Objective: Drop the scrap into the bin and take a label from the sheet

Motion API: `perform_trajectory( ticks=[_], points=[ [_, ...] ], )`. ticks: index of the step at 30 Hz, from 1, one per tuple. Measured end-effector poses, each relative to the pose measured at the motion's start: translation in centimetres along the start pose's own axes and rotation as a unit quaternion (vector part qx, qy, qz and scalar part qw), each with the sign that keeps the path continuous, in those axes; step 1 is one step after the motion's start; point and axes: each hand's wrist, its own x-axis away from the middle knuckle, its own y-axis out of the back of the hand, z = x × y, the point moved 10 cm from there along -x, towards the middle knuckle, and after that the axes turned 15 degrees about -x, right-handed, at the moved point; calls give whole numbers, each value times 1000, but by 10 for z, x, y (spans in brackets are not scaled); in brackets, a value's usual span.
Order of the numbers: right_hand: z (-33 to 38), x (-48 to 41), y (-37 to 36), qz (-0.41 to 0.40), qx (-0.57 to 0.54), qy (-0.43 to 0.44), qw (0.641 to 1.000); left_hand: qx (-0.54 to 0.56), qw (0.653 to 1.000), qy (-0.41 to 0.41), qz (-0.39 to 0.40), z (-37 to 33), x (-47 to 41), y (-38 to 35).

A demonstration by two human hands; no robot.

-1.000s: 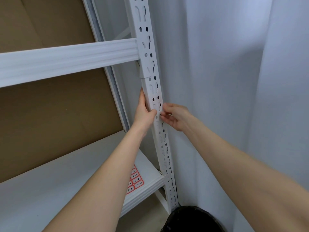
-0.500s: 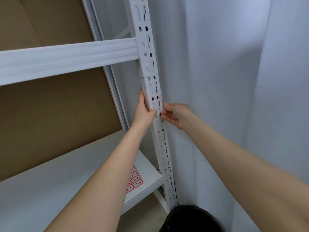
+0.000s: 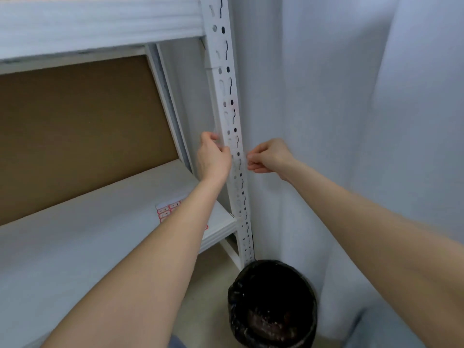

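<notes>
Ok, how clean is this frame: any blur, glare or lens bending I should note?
Head view: soft motion blur throughout, with smeared slots on the white upright post and hazy edges on the left hand and right hand; light is flat and even, no glare; wide-angle bending curves the post and swells the forearms; the black bin interior is too dark to read.

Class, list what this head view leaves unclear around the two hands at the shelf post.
- Left hand: fingertips hidden behind the shelf post; its grip is unclear.
- Right hand: pinched fingers, but whatever they hold is blurred and too small.
- Red-edged labels: print too small, partly covered by the left forearm.
- Black bin: contents too dark.
</notes>
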Motion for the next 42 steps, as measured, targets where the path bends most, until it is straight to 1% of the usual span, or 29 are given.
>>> perform_trajectory(
  ticks=[1, 2, 4, 6, 7, 9, 11, 12, 13, 15, 16, 17, 19, 21, 22, 24, 25, 27, 29, 32, 36, 39, 42],
  points=[
    [-9, 5, 4, -4, 35, -5, 999, 2, 1000, -6, 22, 4, 8, -9],
    [-20, 11, 7, -6, 76, -14, 997, -4, 998, -12, 62, 9, 18, -23],
    [-41, 24, 12, 0, 208, -24, 978, -44, 982, -15, 185, 22, 42, -61],
    [-65, 39, 12, 23, 364, -36, 931, -110, 943, -28, 313, 35, 75, -94],
    [-79, 46, 11, 41, 413, -50, 908, -148, 918, -41, 365, 43, 91, -108],
    [-117, 57, 7, 104, 436, -106, 888, -206, 875, -64, 433, 56, 118, -128],
    [-154, 71, -1, 173, 418, -181, 873, -243, 852, -65, 459, 71, 134, -138],
    [-164, 74, -3, 188, 421, -194, 866, -250, 849, -66, 460, 77, 137, -141],
    [-167, 73, -2, 179, 441, -184, 860, -251, 851, -67, 457, 82, 139, -143],
    [-157, 67, 2, 127, 495, -131, 849, -241, 863, -69, 438, 88, 137, -143],
    [-152, 63, 3, 101, 506, -109, 850, -244, 869, -77, 424, 90, 135, -141],
    [-153, 60, 0, 95, 500, -100, 855, -252, 873, -85, 410, 92, 132, -138],
    [-162, 56, -13, 121, 470, -108, 868, -272, 882, -93, 373, 97, 123, -131],
    [-170, 51, -34, 162, 448, -107, 873, -270, 905, -74, 319, 104, 109, -118],
    [-170, 47, -44, 169, 440, -96, 877, -263, 920, -62, 283, 108, 101, -108],
    [-160, 35, -66, 156, 416, -57, 894, -251, 943, -44, 212, 118, 84, -89],
    [-152, 29, -79, 144, 400, -36, 904, -244, 950, -32, 190, 126, 74, -82],
    [-136, 18, -108, 137, 374, -4, 917, -232, 960, 6, 160, 147, 53, -65],
    [-125, 7, -136, 139, 349, 7, 927, -234, 960, 52, 147, 172, 33, -50],
    [-120, -14, -160, 115, 274, -15, 955, -237, 952, 128, 149, 210, 10, -33],
    [-131, -44, -179, 96, 153, -100, 979, -213, 940, 218, 154, 256, -13, -20],
    [-147, -62, -191, 89, 76, -163, 980, -132, 935, 293, 153, 286, -22, -20],
    [-169, -80, -201, 77, 44, -209, 974, -40, 927, 351, 125, 312, -32, -23]
  ],
)
